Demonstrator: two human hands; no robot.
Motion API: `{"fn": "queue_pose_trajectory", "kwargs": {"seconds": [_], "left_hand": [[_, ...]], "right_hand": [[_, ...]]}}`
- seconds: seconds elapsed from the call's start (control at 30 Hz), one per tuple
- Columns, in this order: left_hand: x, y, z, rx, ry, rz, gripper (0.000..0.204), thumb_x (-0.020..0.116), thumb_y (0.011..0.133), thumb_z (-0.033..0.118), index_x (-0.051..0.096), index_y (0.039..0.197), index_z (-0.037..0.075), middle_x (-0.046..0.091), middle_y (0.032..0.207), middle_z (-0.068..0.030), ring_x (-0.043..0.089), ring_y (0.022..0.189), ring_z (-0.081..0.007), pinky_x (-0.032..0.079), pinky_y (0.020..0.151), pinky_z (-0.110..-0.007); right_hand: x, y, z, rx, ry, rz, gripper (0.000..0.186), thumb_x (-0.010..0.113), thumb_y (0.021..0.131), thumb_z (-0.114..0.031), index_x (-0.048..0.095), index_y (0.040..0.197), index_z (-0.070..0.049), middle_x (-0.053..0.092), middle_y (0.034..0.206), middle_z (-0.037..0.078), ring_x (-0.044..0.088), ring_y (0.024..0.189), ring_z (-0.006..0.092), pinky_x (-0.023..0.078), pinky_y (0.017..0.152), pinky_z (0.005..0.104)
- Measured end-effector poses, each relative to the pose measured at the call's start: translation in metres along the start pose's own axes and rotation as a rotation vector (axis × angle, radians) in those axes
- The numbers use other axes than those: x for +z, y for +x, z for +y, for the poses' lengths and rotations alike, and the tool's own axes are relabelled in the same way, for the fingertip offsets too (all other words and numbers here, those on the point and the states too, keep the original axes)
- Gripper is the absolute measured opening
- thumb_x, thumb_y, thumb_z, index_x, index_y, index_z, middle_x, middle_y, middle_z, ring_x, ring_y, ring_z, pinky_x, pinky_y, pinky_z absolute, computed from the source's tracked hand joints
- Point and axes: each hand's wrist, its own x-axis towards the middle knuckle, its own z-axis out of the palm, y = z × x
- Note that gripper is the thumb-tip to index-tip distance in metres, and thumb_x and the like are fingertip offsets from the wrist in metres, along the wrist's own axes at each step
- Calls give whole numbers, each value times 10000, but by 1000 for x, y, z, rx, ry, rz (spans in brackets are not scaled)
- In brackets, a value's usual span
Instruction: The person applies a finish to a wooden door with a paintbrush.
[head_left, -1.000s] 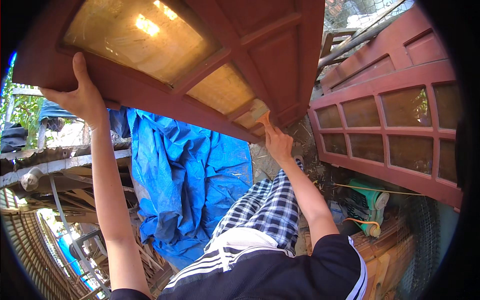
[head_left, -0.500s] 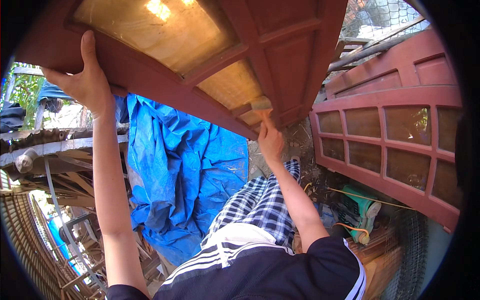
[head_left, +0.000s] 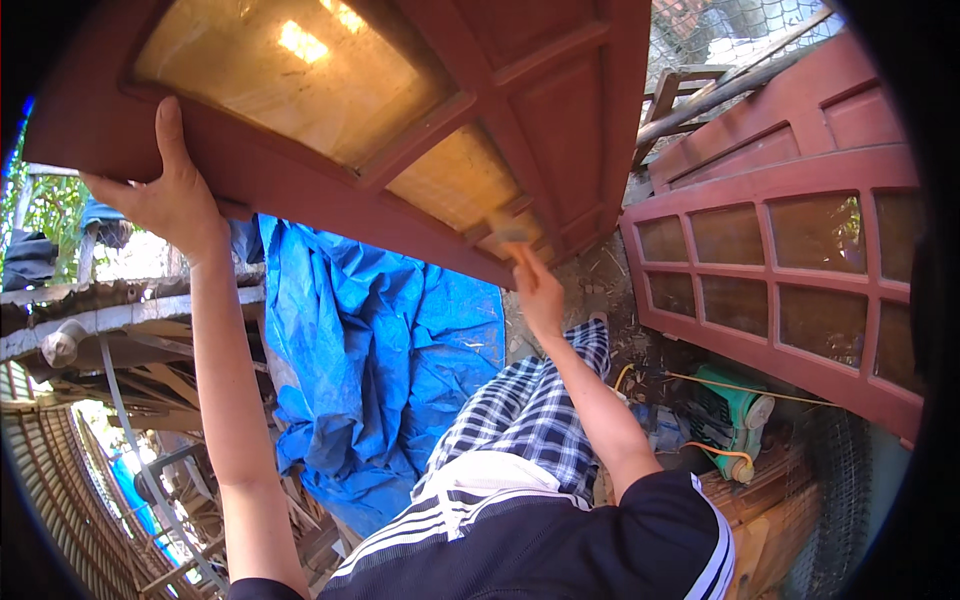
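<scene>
Door (head_left: pixel 560 110) tipped overhead. Left hand (head_left: pixel 170 200) clamped on bottom rail, fingers wrapped over edge. Right hand (head_left: pixel 535 290) closed round small block (head_left: pixel 507 228) against glass pane (head_left: pixel 455 180). Left grip slips, door probably drops onto lap; pushing hard might crack pane.

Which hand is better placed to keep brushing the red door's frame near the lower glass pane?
Right. The right hand holds the brush against the red door; the left hand grips its edge, steadying it.

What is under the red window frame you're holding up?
Under the red window frame lie a blue tarp, dirt ground and my checked trouser leg. Whatever the tarp covers is hidden.
</scene>
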Motion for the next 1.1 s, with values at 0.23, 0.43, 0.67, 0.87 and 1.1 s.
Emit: {"fn": "queue_pose_trajectory", "kwargs": {"seconds": [0.23,0.43,0.67,0.87,1.1], "left_hand": [[5,1,10,-49,84,12,933,878,773,225,314,1453,-74,492,1372,-229,563,1187,-287,521,1005,-388],[10,-10,22,-45,185,-22,951,858,795,260,281,1488,-41,466,1418,-211,528,1243,-309,497,1036,-402],[16,1,29,-136,156,1,958,844,809,283,262,1496,-45,447,1437,-214,514,1264,-308,482,1057,-399],[35,-16,43,-102,266,-3,955,814,838,304,237,1519,-36,423,1468,-227,519,1265,-312,484,1055,-406],[32,-20,48,-163,249,10,950,799,849,328,222,1535,13,445,1452,-216,524,1258,-305,505,1034,-411]], "right_hand": [[-44,88,-91,-176,124,126,357,561,988,-163,621,1340,-143,721,1060,163,716,873,335,542,711,367],[-17,63,29,212,223,234,350,527,1008,-165,613,1345,-124,694,1203,162,689,1027,254,503,875,313],[-43,79,-80,272,428,40,380,486,1010,-217,591,1375,-223,641,1288,161,621,1189,327,484,952,370],[-57,84,39,393,368,0,374,512,999,-227,598,1362,-198,635,1286,173,613,1192,343,492,951,386],[-129,134,-40,-161,209,239,372,575,975,-180,614,1346,-195,719,1074,136,704,948,328,555,775,357]]}}
